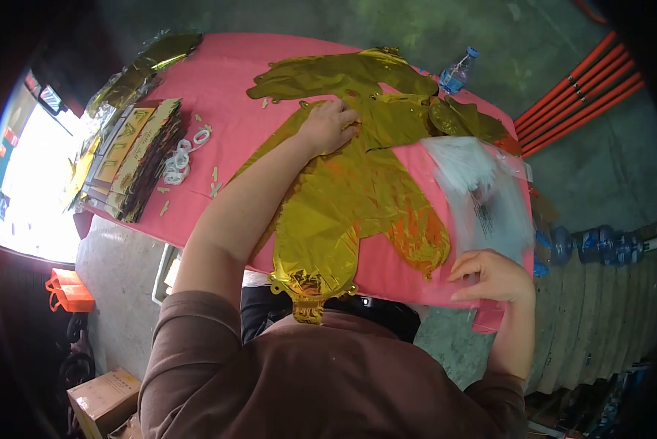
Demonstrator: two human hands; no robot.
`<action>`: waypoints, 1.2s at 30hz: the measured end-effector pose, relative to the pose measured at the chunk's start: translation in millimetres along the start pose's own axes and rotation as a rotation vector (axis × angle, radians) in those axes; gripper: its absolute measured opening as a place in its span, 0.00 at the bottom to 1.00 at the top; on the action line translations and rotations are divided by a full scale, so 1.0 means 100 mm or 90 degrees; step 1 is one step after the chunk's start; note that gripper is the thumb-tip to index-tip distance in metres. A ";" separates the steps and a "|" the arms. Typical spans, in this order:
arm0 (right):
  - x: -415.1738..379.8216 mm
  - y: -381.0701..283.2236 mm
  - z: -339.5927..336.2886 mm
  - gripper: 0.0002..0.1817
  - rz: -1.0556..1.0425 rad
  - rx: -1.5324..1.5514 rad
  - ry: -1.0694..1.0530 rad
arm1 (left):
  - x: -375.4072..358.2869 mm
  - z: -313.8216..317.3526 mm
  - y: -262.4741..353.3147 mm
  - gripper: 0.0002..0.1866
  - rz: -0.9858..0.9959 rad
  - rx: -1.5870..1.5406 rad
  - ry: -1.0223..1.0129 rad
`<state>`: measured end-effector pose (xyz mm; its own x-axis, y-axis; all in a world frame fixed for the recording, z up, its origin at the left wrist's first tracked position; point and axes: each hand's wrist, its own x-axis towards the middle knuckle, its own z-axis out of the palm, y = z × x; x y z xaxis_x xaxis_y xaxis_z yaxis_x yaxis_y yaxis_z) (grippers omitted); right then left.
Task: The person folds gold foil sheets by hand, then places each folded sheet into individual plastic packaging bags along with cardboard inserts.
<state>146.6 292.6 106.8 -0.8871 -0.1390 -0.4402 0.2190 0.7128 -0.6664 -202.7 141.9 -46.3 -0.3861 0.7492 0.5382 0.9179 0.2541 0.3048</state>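
Gold foil balloons point(328, 197), flat and overlapping, spread over the pink-covered table point(219, 73) and hang past its near edge. My left hand point(330, 128) rests on the upper part of the foil, fingers slightly bent and apart. At the near right corner, my right hand point(495, 276) is held with thumb and fingers apart; nothing shows clearly between them. Just beyond it lies a pile of clear plastic bags point(482, 194), to the right of the foil.
Stacked printed packets point(127, 157), white ribbon rolls point(175, 167) and small paper pieces lie on the left. A water bottle point(458, 71) is at the far right edge. Red poles point(580, 91) and large blue bottles point(599, 243) are right of the table; a cardboard box point(105, 399) is lower left.
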 end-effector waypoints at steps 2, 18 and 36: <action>0.01 -0.01 -0.02 0.08 -0.101 -0.033 0.083 | -0.01 0.00 0.00 0.14 -0.006 0.021 -0.011; 1.15 0.11 0.26 0.16 0.158 -0.379 0.415 | -0.02 -0.01 0.02 0.14 -0.005 0.014 -0.009; 1.11 0.19 0.08 0.05 0.048 -0.109 0.428 | -0.01 -0.02 0.04 0.14 -0.018 0.017 -0.019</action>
<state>55.9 285.4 40.5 -0.9434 0.3310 0.0231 0.2715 0.8099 -0.5199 -198.8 140.4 -43.8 -0.4088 0.7595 0.5060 0.9092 0.2911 0.2975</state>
